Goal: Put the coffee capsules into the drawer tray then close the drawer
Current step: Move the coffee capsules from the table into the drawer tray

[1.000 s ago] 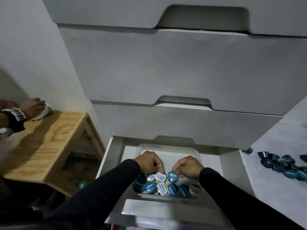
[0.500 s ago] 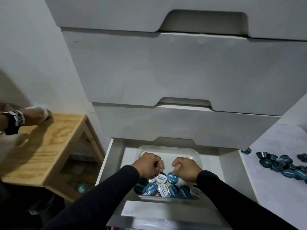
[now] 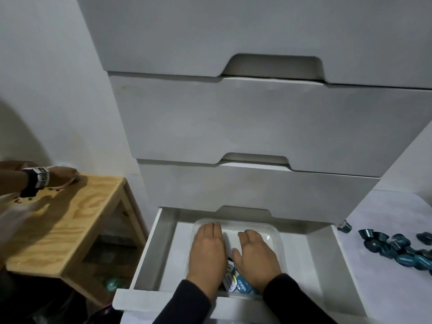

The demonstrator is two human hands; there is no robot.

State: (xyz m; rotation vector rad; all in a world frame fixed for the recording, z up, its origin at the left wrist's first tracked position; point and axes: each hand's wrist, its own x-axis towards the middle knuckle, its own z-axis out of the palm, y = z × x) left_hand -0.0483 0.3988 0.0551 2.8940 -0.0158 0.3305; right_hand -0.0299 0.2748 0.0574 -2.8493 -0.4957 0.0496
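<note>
Blue foil-topped coffee capsules [image 3: 240,282] lie in the clear plastic tray [image 3: 271,232] inside the open white drawer [image 3: 163,249]. Left hand [image 3: 207,251] and right hand [image 3: 256,256] lie flat over them, fingers straight, holding nothing. More blue capsules [image 3: 395,247] sit on the white bench [image 3: 385,288].
</note>
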